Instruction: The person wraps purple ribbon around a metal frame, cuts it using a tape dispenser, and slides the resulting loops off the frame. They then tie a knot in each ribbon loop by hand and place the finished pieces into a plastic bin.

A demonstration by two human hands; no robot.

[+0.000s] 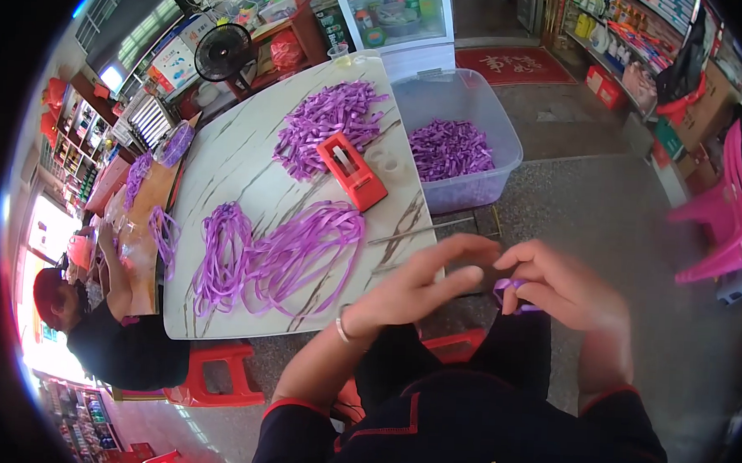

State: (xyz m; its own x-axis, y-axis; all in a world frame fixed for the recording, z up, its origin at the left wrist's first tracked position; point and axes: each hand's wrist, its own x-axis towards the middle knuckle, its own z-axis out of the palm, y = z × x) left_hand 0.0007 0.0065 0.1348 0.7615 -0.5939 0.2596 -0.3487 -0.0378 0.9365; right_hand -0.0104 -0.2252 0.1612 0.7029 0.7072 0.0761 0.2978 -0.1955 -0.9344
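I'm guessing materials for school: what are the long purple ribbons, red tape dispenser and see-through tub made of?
The long ribbons look like satiny fabric, maybe plastic: they bend in shiny loops. The tape dispenser seems smooth, hard plastic, with moulded-looking edges. The tub is probably cloudy plastic; purple shows through.

**Left hand (422,283) and right hand (563,285) close together**

The left arm (320,362) comes up from below and leans to the right. The left hand has its thumb (467,276) held away from its bent fingers. The right arm (605,357) goes up, and the right hand bends in to the left, fingers curled. The fingertips are very near; I cannot tell if they touch.
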